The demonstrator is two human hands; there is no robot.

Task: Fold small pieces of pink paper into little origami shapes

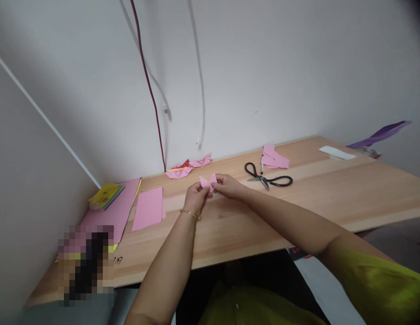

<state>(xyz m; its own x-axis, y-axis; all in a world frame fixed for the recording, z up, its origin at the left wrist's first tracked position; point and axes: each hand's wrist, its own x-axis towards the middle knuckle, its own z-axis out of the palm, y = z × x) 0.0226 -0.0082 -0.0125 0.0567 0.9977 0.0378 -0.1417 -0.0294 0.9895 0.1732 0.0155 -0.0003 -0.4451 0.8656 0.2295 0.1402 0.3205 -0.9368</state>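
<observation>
A small folded piece of pink paper (207,182) with two pointed upper corners is held between both hands, above the middle of the table. My left hand (195,197), with a gold bracelet at the wrist, pinches its left side. From the other side my right hand (228,186) pinches its right edge with thumb and fingers. Just beyond the hands lie several folded paper pieces in pink, red and yellow (182,169). Black-handled scissors (264,179) rest with blades apart to the right of my right hand.
Pink paper sheets (148,208) lie at left, beside larger pink sheets (104,210) topped by a yellow packet (106,196). Pink offcuts (275,159) and a pen (262,166) are behind the scissors. A white strip (337,152) lies far right. Cables (149,81) hang along the wall.
</observation>
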